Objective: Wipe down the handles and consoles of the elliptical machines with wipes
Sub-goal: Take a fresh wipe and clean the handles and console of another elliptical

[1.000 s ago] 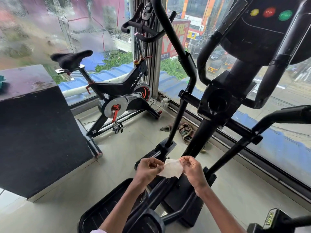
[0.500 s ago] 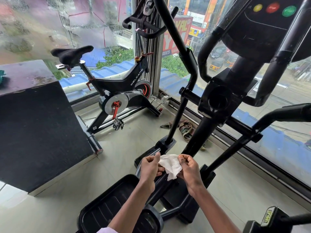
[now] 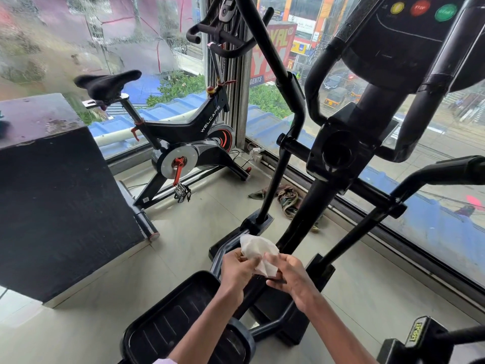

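While the left hand and right hand both pinch the crumpled white paper wipe between them, pulling too hard could tear it.

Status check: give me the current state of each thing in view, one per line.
wipe: crumpled, held between both hands, off the machine
left hand: pinching the wipe
right hand: pinching the wipe
console: untouched
left pedal: nothing on it
spin bike: parked by the window, unused
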